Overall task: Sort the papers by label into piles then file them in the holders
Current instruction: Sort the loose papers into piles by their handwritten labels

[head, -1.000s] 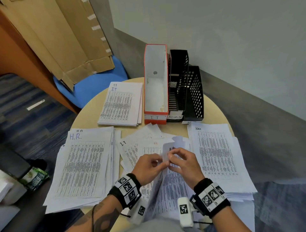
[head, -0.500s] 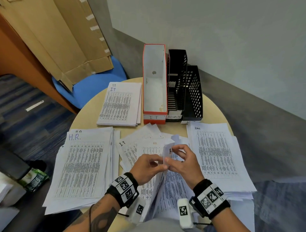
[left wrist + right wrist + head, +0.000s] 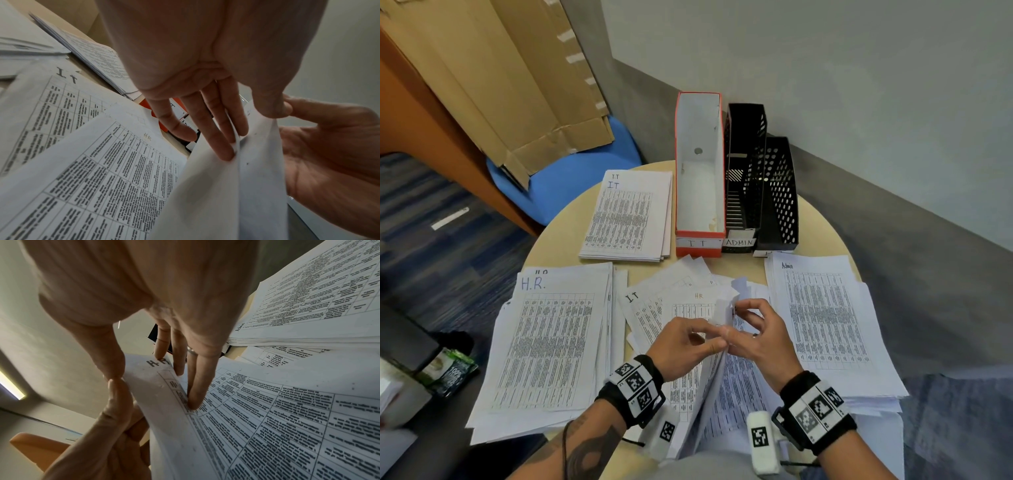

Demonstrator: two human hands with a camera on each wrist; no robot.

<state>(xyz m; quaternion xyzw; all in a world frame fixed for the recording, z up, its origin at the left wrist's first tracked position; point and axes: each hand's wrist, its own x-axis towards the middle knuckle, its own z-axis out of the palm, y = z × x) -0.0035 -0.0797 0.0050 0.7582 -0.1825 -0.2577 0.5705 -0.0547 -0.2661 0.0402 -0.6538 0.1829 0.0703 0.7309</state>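
A flattened cardboard box (image 3: 493, 78) leans in the upper left of the frame, its lower edge resting on a blue chair (image 3: 565, 185). Left of it runs an orange wooden panel (image 3: 421, 113). At the lower left edge lies a green packet (image 3: 446, 373) — its print too small to read — on dark blue striped carpet (image 3: 448, 219). A grey wall (image 3: 825, 68) fills the upper right.

I see even, soft indoor light, a ceiling strip (image 3: 12, 386) glowing in my right wrist view, edges bowed, near paper (image 3: 226, 194) blurred.
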